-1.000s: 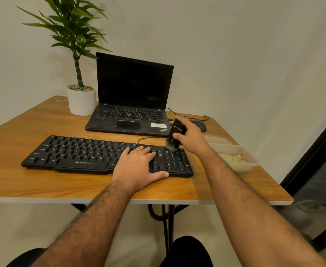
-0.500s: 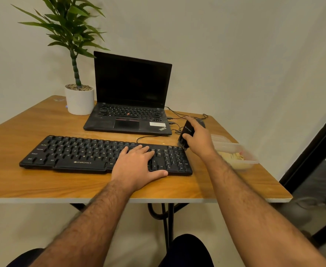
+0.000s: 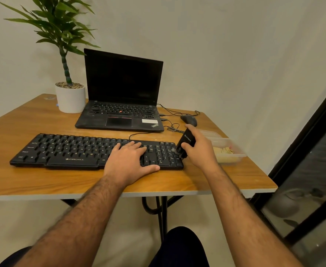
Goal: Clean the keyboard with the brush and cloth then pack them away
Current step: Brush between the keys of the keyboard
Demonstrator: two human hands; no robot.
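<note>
A black keyboard point(image 3: 69, 151) lies across the front of the wooden table point(image 3: 43, 182). My left hand point(image 3: 128, 164) rests flat on its right-hand keys, fingers straight and thumb along the front edge. My right hand point(image 3: 199, 151) grips a black brush point(image 3: 185, 144), tilted, with its bristle end down at the keyboard's right edge by the number pad. A yellowish cloth point(image 3: 224, 154) lies inside a clear plastic box point(image 3: 239, 155) just right of that hand.
An open black laptop point(image 3: 121, 105) stands behind the keyboard, with a potted plant point(image 3: 69, 97) to its left. A black mouse point(image 3: 188, 120) and loose cables point(image 3: 170, 120) lie behind my right hand. The table's right edge is close to the box.
My right hand swept the brush off the number pad toward the back right, then brought it forward again to the keyboard's right edge. My left hand stayed put on the keys.
</note>
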